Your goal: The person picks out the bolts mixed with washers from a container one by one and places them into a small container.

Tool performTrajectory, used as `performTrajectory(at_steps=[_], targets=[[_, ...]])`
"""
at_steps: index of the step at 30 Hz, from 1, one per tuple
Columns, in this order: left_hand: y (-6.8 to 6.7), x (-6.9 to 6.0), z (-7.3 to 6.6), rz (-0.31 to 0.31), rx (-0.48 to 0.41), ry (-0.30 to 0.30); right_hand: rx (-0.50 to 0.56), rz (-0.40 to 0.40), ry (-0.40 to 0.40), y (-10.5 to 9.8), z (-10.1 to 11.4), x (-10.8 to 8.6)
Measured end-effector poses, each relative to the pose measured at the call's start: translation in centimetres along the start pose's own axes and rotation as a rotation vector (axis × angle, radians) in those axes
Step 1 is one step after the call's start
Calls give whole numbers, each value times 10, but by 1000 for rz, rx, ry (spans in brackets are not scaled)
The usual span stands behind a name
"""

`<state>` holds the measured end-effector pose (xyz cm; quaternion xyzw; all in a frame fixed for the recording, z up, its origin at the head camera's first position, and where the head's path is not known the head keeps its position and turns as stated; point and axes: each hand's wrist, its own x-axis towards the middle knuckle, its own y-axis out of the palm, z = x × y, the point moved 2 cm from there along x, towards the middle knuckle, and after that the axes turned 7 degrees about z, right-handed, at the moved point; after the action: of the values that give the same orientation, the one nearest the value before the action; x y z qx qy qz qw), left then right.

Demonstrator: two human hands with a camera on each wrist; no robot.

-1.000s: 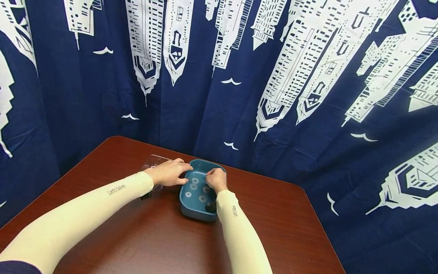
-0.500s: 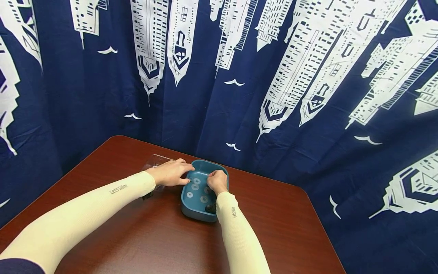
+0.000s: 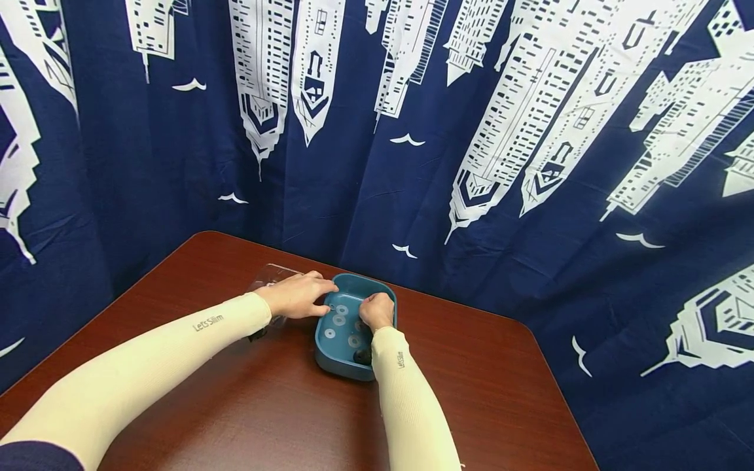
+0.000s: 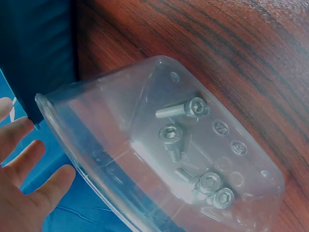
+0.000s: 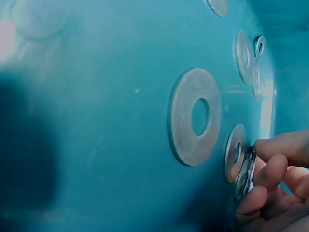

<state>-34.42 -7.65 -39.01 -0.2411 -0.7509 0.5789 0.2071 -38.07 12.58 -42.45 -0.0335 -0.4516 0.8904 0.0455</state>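
Observation:
A blue plastic bin holds several flat metal washers scattered over its floor. My right hand reaches inside; in the right wrist view its thumb and fingers pinch a thin washer tilted on edge beside other washers. The left hand spreads its fingers at the bin's left rim and holds nothing; whether it presses on the rim cannot be told. Beneath the left wrist is a clear plastic bin containing several socket-head bolts, with my left thumb near its edge.
Both bins sit near the far edge of a reddish-brown wooden table. A navy curtain with white building prints hangs behind it. By my right wrist, a dark shape covers the bin's near right corner.
The whole head view has drifted slightly, shifting everything a little to the right. My right hand stays low in the blue bin, and the left hand keeps its place at the rim.

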Motion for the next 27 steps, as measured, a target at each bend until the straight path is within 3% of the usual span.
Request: performTrajectory(at_steps=[18, 27], targets=[[0, 1, 1, 12, 12, -3, -1, 42, 47, 5, -3, 7], [2, 2, 1, 1, 9, -3, -5, 37, 17, 6, -2, 7]])
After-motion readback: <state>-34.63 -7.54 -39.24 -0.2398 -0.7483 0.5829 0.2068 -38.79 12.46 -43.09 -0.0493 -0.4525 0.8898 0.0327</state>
